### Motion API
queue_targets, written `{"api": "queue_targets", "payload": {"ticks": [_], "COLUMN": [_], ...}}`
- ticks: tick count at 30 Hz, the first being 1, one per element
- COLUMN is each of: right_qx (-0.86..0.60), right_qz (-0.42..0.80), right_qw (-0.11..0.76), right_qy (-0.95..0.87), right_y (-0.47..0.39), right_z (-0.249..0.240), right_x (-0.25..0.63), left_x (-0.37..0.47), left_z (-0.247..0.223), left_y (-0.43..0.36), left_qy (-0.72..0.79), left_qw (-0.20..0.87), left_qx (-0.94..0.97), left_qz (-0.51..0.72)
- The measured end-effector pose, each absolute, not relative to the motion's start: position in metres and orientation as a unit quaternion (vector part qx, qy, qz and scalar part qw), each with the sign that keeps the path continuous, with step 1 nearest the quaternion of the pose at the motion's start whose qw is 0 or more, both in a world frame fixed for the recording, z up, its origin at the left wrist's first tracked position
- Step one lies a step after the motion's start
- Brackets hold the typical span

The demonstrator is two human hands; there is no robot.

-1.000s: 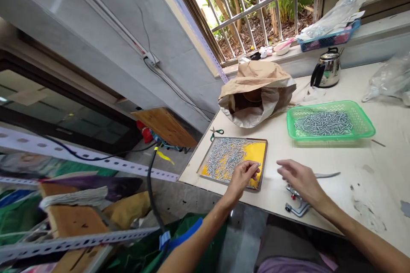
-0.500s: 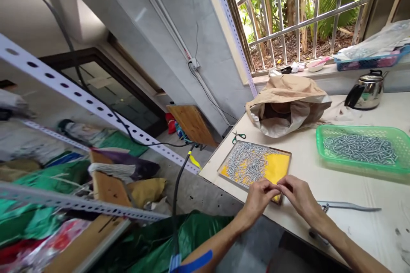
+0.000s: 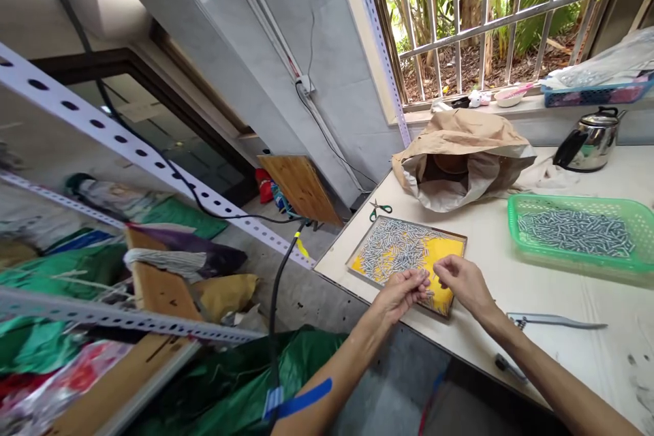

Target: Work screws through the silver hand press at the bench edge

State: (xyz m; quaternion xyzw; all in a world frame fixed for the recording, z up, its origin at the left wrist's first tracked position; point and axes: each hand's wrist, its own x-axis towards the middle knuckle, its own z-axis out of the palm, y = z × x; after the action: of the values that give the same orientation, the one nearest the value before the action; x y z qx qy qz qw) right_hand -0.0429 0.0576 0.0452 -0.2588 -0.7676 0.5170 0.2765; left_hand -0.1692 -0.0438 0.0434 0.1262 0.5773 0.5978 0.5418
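A shallow tray (image 3: pixel 458 246) with a yellow bottom lies at the table's near left edge, its left and middle parts covered with small silvery screw-like pieces (image 3: pixel 393 248). Over the tray's near edge, my left hand (image 3: pixel 403 293) has curled fingers with thumb and forefinger together; tiny metal pieces seem to show at the fingertips. Just right of it, above the yellow part, my right hand (image 3: pixel 462 283) is closed in a pinch, and what it holds is too small to name. The two hands are apart.
Right of the tray stands a green basket (image 3: pixel 516 245) of similar pieces. Behind are an open brown paper bag (image 3: pixel 460 143) and a metal kettle (image 3: pixel 595 139). Green-handled scissors (image 3: pixel 381 210) lie past the tray. A long grey tool (image 3: pixel 562 320) lies by my right forearm.
My hands, whose fingertips met before, have separated. The left turned more palm-up with metal pieces at its fingers; the right lifted up and away. The view shifted slightly.
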Motion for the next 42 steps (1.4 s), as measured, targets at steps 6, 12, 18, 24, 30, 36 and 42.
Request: {"api": "queue_targets", "payload": {"ticks": [6,12,18,24,30,36,42], "right_qx": [-0.252,-0.257,-0.298,-0.328,-0.329,-0.332,-0.34], "right_qz": [0.392,0.277,0.166,0.133,0.139,0.124,0.118], "right_qw": [0.292,0.238,0.177,0.173,0.209,0.238,0.231], "right_qy": [-0.835,-0.895,-0.923,-0.919,-0.91,-0.904,-0.904], "right_y": [0.071,0.061,0.037,0.028,0.025,0.023,0.022], "right_z": [0.038,0.041,0.021,0.0,-0.013,-0.016,-0.016], "right_x": [-0.018,0.083,0.156,0.173,0.173,0.171,0.17], "left_x": [-0.166,-0.113,-0.074,-0.061,-0.056,-0.051,-0.053], "left_z": [0.048,0.041,0.018,0.008,0.014,0.015,0.014], "left_y": [-0.047,-0.042,-0.021,-0.013,-0.009,-0.008,-0.005], "left_qy": [0.664,0.666,0.675,0.699,0.73,0.749,0.736], "left_qw": [0.42,0.504,0.573,0.589,0.57,0.57,0.578], "left_qx": [0.163,0.244,0.288,0.305,0.319,0.305,0.338], "left_qz": [0.597,0.493,0.365,0.267,0.199,0.145,0.096]}}
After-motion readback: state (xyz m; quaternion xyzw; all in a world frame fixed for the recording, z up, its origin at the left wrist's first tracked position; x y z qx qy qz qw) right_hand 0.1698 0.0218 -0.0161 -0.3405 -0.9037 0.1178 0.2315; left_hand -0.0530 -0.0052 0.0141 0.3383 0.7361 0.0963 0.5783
